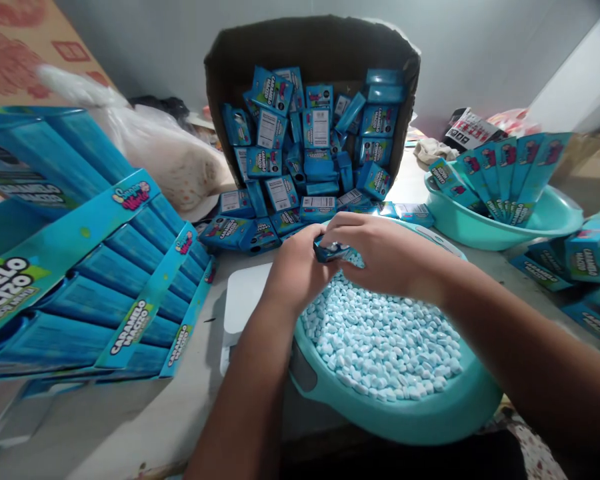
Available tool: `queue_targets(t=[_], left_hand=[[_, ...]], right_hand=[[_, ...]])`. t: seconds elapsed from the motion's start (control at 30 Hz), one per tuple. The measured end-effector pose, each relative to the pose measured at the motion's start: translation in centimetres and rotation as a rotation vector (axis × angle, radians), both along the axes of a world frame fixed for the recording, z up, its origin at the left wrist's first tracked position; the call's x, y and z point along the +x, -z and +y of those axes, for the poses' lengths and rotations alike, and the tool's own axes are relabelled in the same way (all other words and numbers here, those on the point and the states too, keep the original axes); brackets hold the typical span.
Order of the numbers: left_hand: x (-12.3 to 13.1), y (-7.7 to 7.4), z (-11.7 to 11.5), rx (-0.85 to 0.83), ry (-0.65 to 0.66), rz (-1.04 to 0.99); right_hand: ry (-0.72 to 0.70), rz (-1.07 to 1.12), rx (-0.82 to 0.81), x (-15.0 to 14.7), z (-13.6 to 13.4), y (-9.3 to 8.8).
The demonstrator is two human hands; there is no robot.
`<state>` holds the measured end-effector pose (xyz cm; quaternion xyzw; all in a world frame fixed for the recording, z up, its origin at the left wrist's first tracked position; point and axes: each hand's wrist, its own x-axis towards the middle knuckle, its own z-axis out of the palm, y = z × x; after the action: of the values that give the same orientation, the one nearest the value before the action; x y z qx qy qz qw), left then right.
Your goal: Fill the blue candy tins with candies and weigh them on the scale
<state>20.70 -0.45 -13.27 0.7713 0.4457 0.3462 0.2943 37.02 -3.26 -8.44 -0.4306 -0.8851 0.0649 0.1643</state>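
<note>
Both my hands meet over a teal basin [420, 413] heaped with small pale-blue candies [380, 340]. My left hand [295, 270] and my right hand [380, 253] are closed together on one small blue candy box [330, 250], held just above the far side of the candy pile. Most of the box is covered by my fingers.
A tipped cardboard carton [310, 47] spills several small blue boxes [300, 160] behind my hands. Stacked blue display trays [95, 280] lie at the left. A second teal basin [545, 220] with upright flat boxes stands at the right, more boxes beside it. A white plastic bag [165, 153] is back left.
</note>
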Motion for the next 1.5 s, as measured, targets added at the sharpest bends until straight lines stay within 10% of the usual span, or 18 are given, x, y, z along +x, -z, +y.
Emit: queue_targets(t=[0.27,1.5], left_hand=[[-0.2,-0.3,-0.3,-0.041,0.184,-0.005],[0.1,0.3,0.1,-0.067,-0.061,0.027]], right_hand=[[-0.038,0.063,-0.155,1.7,1.1,-0.1],[0.015,-0.146,-0.012,0.7,0.1,0.3]])
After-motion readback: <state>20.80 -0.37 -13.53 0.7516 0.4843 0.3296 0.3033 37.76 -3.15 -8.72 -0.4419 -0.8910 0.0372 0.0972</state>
